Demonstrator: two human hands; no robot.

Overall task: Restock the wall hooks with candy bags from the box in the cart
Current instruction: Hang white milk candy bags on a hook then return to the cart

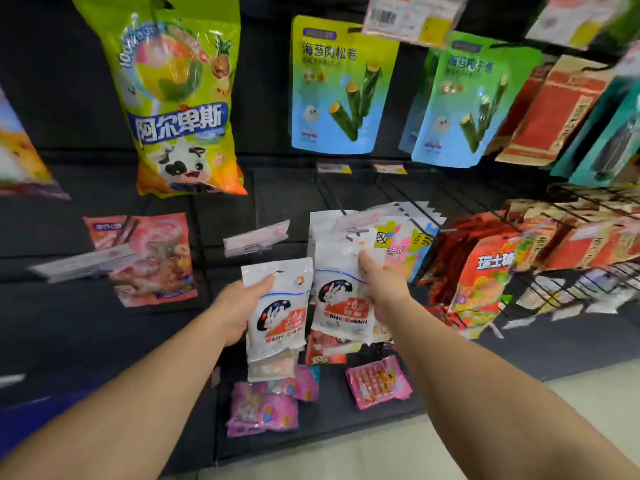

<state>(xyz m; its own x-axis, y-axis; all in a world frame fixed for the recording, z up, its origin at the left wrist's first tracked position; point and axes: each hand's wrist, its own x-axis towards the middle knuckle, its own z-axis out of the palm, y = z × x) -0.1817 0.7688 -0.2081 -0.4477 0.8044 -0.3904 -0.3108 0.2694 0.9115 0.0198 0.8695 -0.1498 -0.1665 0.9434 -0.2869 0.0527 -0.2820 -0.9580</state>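
A: What's the left hand [239, 306] got?

B: A white plastic candy bag w/ red-and-black rabbit print [277, 308]. Fingers curled behind it, thumb pressed on the front near the top left corner. Looks like another pale bag stacked under it, sticking out below the palm, but too blurry to say for sure.

A: And the right hand [382, 289]?

B: Holding a second white rabbit-print candy bag [341, 303] by its right edge, thumb up on the front near the top, fingers wrapped behind. That bag's up against the dark wall panel [69, 323], just in front of a row of white bags on a hook [332, 230]. Can't tell if its hole is on the hook.

A: The two bags touching?

B: Side by side, edges about meeting btwn the hands.

A: Around them?

B: Below the fingers, pink foil candy packs [263, 407]. Above the left thumb, a clear plastic price tag holder [256, 239]. Up left, a big yellow-green bag w/ a cartoon cow [180, 98]. Right of the right hand, red and orange packs [485, 271].
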